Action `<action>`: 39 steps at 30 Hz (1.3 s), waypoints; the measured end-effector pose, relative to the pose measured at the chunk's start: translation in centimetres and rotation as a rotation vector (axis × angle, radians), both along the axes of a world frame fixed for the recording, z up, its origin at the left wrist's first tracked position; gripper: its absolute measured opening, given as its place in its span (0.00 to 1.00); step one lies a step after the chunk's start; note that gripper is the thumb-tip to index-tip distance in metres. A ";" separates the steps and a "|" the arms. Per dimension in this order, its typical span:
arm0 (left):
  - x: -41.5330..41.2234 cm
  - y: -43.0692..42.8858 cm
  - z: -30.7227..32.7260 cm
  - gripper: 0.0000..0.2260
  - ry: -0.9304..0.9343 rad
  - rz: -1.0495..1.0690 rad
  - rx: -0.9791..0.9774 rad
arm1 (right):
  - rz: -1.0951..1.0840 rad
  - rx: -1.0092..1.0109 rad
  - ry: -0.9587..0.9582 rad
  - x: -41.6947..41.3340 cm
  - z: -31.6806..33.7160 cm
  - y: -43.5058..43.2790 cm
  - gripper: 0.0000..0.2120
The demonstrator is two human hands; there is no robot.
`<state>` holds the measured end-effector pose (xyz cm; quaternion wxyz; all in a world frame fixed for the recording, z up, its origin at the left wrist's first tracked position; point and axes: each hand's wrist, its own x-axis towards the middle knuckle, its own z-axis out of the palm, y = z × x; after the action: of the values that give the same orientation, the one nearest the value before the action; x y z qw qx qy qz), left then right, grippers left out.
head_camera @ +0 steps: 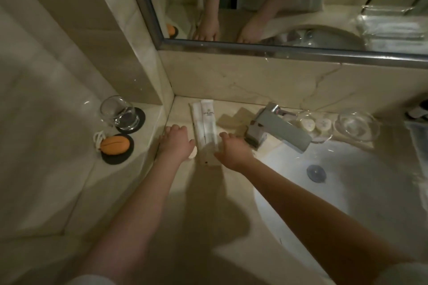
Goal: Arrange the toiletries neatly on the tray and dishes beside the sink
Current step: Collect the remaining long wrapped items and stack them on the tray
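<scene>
Two long white toiletry packets (206, 120) lie side by side on a clear tray (208, 158) in the counter's back corner, left of the tap. My left hand (176, 142) rests palm down on the counter just left of the tray, fingers straight, with a small round white item (193, 153) partly under its thumb side. On the tray's right side is my right hand (234, 148), its spread fingers touching the tray's edge. Right of the tap stand two glass dishes: one (312, 125) holds round wrapped soaps, the other (357, 126) holds nothing.
A square metal tap (278, 130) juts over the white sink (347, 192). On the left ledge, a glass tumbler (119, 112) and an orange object with a white cord (114, 144) sit on black coasters. The mirror (278, 2) is above.
</scene>
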<state>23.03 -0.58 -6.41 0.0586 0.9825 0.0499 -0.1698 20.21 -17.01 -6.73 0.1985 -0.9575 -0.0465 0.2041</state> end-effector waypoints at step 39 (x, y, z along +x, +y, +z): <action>5.2 -3.6 1.9 0.13 -0.208 0.648 -0.779 | -0.387 0.394 0.036 0.9 0.9 -1.5 0.11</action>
<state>28.25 -4.17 -4.53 0.4742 0.8336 0.2789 -0.0505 21.09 -18.50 -5.87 0.4170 -0.8877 0.1018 0.1664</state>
